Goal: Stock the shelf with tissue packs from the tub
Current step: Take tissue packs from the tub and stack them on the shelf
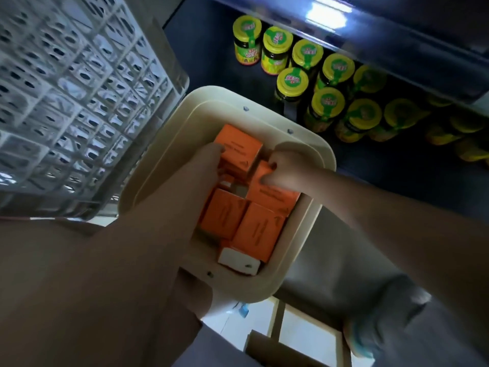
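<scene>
inside the tub [225, 102], left hand [209, 162] has its grip round one tissue pack [240, 152], right hand [283, 168] round a second pack [272, 194].

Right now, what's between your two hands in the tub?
An orange tissue pack, tilted, which the left hand grips; the right hand pinches a neighbouring pack. Head view.

Left forearm [158, 221] is covering the tub's [304, 139] left wall at mid-frame. Print on the tissue packs [238, 152] is showing too small to read. Jars [365, 115] at right are blurring and lying partly hidden under the upper shelf [397, 49]. The crate [66, 102] is being cut off by the upper-left edge.
</scene>
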Available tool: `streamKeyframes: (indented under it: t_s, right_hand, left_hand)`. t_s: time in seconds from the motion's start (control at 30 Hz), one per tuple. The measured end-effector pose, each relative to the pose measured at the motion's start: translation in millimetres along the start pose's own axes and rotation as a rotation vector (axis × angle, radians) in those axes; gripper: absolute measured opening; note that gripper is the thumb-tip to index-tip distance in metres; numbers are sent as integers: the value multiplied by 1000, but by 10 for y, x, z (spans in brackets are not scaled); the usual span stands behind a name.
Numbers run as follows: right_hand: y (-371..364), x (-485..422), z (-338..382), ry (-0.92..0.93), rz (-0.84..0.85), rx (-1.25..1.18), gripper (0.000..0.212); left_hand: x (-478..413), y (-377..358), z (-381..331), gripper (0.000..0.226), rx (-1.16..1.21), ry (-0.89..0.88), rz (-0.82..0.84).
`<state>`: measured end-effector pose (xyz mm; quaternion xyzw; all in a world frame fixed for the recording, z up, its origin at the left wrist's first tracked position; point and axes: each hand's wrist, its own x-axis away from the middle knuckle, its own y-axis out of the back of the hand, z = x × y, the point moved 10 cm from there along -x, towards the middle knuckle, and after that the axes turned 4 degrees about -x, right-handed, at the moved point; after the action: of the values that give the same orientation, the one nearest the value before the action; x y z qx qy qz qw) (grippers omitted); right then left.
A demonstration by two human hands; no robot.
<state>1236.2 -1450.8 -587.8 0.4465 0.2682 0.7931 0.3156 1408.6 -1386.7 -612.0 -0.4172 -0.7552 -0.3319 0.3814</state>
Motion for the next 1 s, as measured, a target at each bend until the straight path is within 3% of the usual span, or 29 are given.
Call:
streamKeyframes:
  t_s: [0.13, 0.27, 0.37, 0.47, 0.53, 0.63, 0.7, 0.87, 1.0]
  right_hand:
    - [101, 40, 136, 73, -47, -8, 37]
    - [216, 50, 204, 103, -34, -4, 31]
    - [370, 74, 127, 8, -35, -87, 22]
    - [534, 124, 88, -45, -84, -103, 26]
    - [505, 147, 94, -88, -13, -265, 22]
    - [432, 242, 100, -211, 124, -539, 20]
    - [532, 315, 168, -189, 126, -608, 14]
    - [927, 628, 315, -30, 88, -491, 17]
    - [1401, 1050, 277, 42, -9, -497, 28]
  left_hand:
    - [12, -81, -3, 43, 25, 1, 23]
    - [-1, -69, -109, 36, -3, -94, 27]
    - [-225, 17, -163, 35, -109, -151, 9]
    - [-226, 145, -309, 48, -185, -212, -42]
    - [303, 229, -483, 55, -227, -235, -81]
    - [510, 400, -674, 39, -355, -344, -190]
    - [589, 463, -802, 38, -406, -448, -215]
    - [892, 456, -942, 46, -448, -579, -128]
    - [1486, 172, -1168, 35, -482, -806, 66]
